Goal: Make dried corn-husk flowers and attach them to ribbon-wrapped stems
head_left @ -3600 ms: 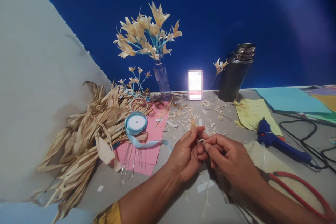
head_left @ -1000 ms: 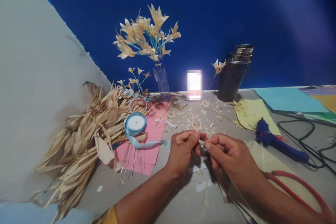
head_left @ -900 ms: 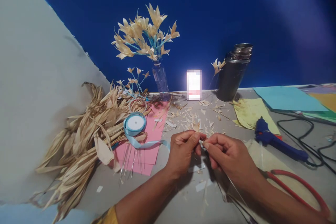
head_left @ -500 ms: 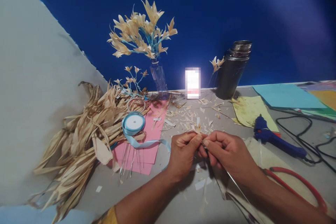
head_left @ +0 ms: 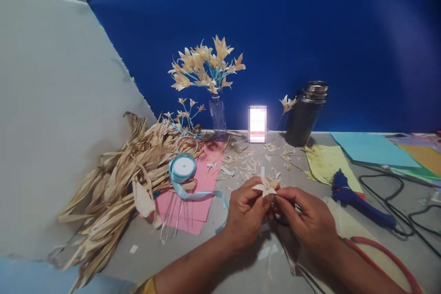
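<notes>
Both hands meet over the middle of the grey table [head_left: 241, 275]. My left hand [head_left: 246, 211] pinches the base of a small cream husk flower [head_left: 264, 186] whose petals stand open above my fingers. My right hand [head_left: 305, 218] is closed just to its right, fingertips touching the flower's stem, and a thin wire runs down from them toward the front edge. A blue ribbon spool [head_left: 183, 168] lies on pink paper [head_left: 196, 193] to the left of my hands, its loose end trailing toward my left wrist.
A heap of dried husks [head_left: 120, 183] fills the left. At the back stand a bottle of husk flowers [head_left: 210, 73], a lit phone [head_left: 257, 123] and a steel flask [head_left: 306, 112]. On the right lie a blue glue gun [head_left: 358, 195], black cables, coloured paper sheets and red-handled scissors [head_left: 386, 257].
The flower now shows open petals above my left fingers, where only a small husk piece was pinched before. My hands stayed together; the camera tilted up.
</notes>
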Motion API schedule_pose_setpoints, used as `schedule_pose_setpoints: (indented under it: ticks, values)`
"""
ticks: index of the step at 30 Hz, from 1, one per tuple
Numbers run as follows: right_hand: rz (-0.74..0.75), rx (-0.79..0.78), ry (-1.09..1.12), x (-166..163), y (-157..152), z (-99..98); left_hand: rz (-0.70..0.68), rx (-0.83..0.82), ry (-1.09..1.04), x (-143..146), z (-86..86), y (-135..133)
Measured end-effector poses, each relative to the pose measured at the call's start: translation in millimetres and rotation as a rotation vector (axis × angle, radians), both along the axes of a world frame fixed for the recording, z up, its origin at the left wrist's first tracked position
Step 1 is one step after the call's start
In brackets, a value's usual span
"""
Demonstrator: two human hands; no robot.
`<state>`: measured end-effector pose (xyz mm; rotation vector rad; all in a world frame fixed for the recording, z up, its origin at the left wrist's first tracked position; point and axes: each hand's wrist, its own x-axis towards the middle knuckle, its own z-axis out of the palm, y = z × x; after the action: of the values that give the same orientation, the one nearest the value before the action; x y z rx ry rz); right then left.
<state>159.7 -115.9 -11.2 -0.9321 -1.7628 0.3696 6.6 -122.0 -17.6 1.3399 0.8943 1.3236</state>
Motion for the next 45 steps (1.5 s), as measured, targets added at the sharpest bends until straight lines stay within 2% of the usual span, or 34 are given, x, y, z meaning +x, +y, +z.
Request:
schedule_pose_setpoints:
  ticks: [3,7,11,17,21,24,27,30,33,36,41,45]
  values:
    - [-0.041,0.129,-0.053,0,-1,-0.4,-0.020,0.050,-0.008,-3,4.1,-2]
    - [-0.058,0.182,-0.085,0,-2,1.2,-0.024,0.175,0.064,-6,7.4,-4]
    - [-0.067,0.141,-0.099,0,-4,2.6,0.014,0.238,0.118,-7,6.5,-4]
    - [-0.052,0.069,-0.121,0,-6,0.6,0.071,0.251,0.156,-6,-2.4,-2]
    - [-0.069,0.051,-0.109,0,-4,-1.4,0.097,0.242,0.141,-5,-1.9,-3]
    - [-0.049,0.034,-0.073,-1,-2,-2.2,0.112,0.161,0.078,-4,0.3,-3]
    - [0.037,0.022,-0.035,-1,0,-3.1,0.106,-0.013,-0.025,-2,0.5,0]
    - [0.085,0.013,-0.006,0,-1,-4.6,0.004,-0.198,-0.160,-2,-0.9,3]
    - [0.092,-0.004,0.037,-1,-2,-5.4,-0.082,-0.283,-0.247,-2,-1.0,4]
    - [0.085,-0.059,0.056,-1,-2,-5.0,-0.017,-0.205,-0.167,-4,1.9,3]
    - [0.083,-0.112,0.070,1,-2,-3.4,0.128,0.067,0.034,-7,5.2,-2]
    - [0.076,-0.120,0.028,4,-2,-0.1,0.127,0.137,0.114,-9,0.6,-3]
